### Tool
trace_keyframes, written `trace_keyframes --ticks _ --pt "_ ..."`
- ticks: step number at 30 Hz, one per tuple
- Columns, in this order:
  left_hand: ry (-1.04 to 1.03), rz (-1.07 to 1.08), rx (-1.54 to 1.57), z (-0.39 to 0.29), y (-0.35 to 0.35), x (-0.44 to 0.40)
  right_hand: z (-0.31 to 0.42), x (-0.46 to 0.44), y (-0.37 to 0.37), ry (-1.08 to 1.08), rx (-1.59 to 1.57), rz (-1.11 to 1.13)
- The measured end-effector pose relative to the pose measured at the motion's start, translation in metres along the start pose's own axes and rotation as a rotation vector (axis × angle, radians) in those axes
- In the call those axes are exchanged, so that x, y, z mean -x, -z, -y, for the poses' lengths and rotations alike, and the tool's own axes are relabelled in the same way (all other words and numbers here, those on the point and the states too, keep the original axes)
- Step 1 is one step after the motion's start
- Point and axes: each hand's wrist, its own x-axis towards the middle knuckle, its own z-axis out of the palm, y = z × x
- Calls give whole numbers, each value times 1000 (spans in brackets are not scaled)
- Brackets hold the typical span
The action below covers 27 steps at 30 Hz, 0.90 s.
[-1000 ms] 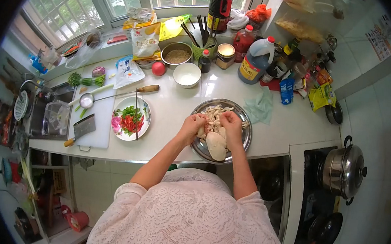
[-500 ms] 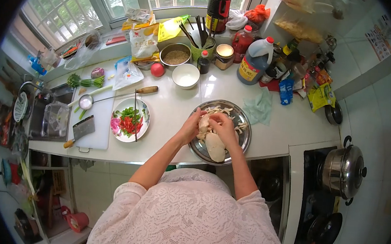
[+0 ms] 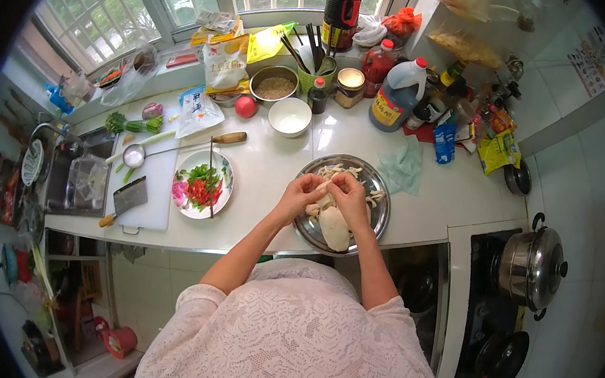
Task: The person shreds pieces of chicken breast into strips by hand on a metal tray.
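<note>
Above a round steel plate [image 3: 379, 228], my left hand [image 3: 300, 196] and my right hand [image 3: 349, 197] meet with fingertips pinched together on a small pale piece of cooked chicken [image 3: 322, 189]. Just below them a larger chicken breast [image 3: 333, 229] lies on the plate, close to its near edge. Torn chicken shreds [image 3: 339, 169] are spread over the far side of the plate and to the right. My fingers partly hide the piece between them.
Left of the steel plate is a plate of chopped peppers [image 3: 224, 196] with chopsticks across it. A cleaver [image 3: 131, 198] and ladle [image 3: 133, 155] lie on the white cutting board [image 3: 153, 212]. A white bowl [image 3: 290, 117], bottles and a green cloth [image 3: 399, 167] stand or lie beyond; a pot [image 3: 530, 263] is right.
Both hands have lifted slightly off the chicken and drawn closer, fingertips now meeting. The larger chicken breast stays on the plate.
</note>
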Motion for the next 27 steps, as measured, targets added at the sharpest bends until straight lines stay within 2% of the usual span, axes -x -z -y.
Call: trace_keyframes --ticks 3,7,9,11,13,15,16,18,19,21,22,24,27 --pt "27 11 11 -8 -2 4 7 1 0 -17 -76 36" --pt "68 35 258 -7 -6 7 -3 0 4 -59 -264 63" --pt "79 24 329 -6 -6 8 -2 3 4 -154 -868 2" --pt "75 -95 543 -1 2 7 -19 -3 21 -106 -843 -59" --pt "69 -134 526 5 14 7 -15 -4 33 -52 -818 -130" --pt "96 -231 480 10 19 10 -9 3 41 -164 -599 -204" --pt "100 -229 480 12 17 10 -7 5 40 -165 -599 -209" --pt "120 -226 469 15 9 11 -7 6 30 -18 34 -231" --pt "124 -224 469 14 5 13 -10 7 24 -21 35 -235" --pt "164 -211 248 12 -3 15 -13 10 12 65 225 -134" --pt "169 -209 247 13 -5 15 -12 12 7 61 225 -138" --pt "97 -121 119 14 -8 16 -10 16 0 -30 50 14" --pt "79 -43 121 10 -7 21 -7 17 2 -47 -17 63"
